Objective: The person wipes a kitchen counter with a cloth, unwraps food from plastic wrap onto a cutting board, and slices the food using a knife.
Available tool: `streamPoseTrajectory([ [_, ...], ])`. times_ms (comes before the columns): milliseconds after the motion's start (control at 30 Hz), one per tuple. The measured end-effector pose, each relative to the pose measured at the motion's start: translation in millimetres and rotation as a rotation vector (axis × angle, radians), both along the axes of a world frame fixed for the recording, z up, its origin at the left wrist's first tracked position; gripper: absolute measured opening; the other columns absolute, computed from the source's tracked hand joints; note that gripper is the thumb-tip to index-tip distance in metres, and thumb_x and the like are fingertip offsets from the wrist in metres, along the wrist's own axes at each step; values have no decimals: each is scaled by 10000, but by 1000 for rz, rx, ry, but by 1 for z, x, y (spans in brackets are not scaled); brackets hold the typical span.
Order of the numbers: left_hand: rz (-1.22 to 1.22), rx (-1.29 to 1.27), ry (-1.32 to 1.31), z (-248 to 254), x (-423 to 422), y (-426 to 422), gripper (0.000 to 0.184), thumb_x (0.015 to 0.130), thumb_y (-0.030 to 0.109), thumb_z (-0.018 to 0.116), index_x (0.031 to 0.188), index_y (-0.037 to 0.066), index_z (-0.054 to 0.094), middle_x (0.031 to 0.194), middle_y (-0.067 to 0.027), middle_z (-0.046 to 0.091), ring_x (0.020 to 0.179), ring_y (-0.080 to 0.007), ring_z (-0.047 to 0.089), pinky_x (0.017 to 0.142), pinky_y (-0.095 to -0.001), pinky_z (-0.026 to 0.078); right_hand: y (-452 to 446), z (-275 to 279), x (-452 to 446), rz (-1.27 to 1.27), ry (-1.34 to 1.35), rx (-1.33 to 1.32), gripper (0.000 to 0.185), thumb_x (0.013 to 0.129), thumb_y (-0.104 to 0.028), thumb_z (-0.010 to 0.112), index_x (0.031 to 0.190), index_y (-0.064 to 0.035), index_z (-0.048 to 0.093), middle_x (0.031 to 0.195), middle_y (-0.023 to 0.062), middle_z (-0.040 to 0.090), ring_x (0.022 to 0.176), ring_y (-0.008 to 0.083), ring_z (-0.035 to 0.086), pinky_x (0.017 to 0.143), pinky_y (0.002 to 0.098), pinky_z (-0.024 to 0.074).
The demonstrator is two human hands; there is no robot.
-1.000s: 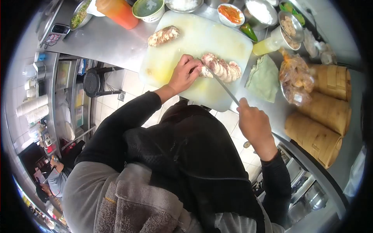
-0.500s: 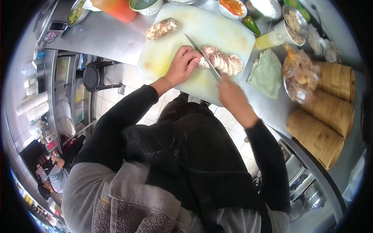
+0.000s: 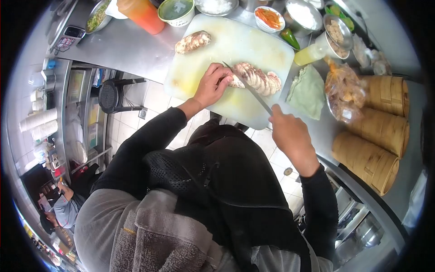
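Note:
On the white cutting board [image 3: 226, 36] lies a mottled reddish-brown and pale log of food [image 3: 237, 82], its exact kind unclear. My left hand [image 3: 211, 85] grips the log's left end with bent fingers. Overlapping round slices [image 3: 259, 80] fan out to the right of the blade. My right hand [image 3: 292, 136] is wrapped around the handle of a long knife [image 3: 257, 95]. The blade slants up and left across the log, close to my left fingertips. A second, whole log [image 3: 193, 42] rests near the board's upper left corner.
A folded green cloth [image 3: 306, 92] lies right of the board, beside a bag of food [image 3: 344, 93] and bamboo steamers [image 3: 367, 161]. Bowls of shredded carrot [image 3: 269, 18] and white food [image 3: 301, 16], plus a green pepper [image 3: 290, 39], line the back. Another person [image 3: 67, 209] is at far left.
My right hand has drawn the knife back toward me and to the right, exposing more blade. My left hand stays on the log. The whole view has shifted slightly.

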State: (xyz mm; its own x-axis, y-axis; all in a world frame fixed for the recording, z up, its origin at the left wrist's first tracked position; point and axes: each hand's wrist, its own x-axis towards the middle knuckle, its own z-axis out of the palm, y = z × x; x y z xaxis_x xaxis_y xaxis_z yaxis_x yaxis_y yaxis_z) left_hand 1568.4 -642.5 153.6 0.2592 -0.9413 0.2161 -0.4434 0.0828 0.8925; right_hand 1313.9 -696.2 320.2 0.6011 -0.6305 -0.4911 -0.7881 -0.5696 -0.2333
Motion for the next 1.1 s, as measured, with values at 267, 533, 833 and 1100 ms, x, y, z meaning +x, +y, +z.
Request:
streamPoseTrajectory([
  [267,-92,20,28,0,11,-5,165,974,78,641,1130,27,625,1140,-101,544,884,-176,621,750,-280,535,-11,-58,22,-16,-168,38,208,992,-184,546,1104,-18,489,820,278,669,774,481,654,699,575,504],
  [533,-115,-2,-10,2,14,-3,161,969,83,651,1122,38,634,1139,-94,551,874,-166,617,750,-283,533,-5,-41,28,-65,24,176,251,995,-186,539,1145,-5,452,856,307,669,815,492,660,716,582,502],
  [833,-117,6,35,-6,10,3,169,958,103,655,1116,44,644,1132,-112,554,915,-235,625,781,-325,549,-12,-126,35,-123,-313,46,243,985,-185,521,1141,0,495,931,316,663,831,456,680,721,563,530],
  [1100,-48,8,-56,0,11,8,153,947,102,663,1088,40,660,1100,-124,555,924,-263,623,782,-334,545,9,-6,7,-28,-10,-61,194,988,-196,545,1089,-33,519,771,250,690,732,440,700,653,541,547],
])
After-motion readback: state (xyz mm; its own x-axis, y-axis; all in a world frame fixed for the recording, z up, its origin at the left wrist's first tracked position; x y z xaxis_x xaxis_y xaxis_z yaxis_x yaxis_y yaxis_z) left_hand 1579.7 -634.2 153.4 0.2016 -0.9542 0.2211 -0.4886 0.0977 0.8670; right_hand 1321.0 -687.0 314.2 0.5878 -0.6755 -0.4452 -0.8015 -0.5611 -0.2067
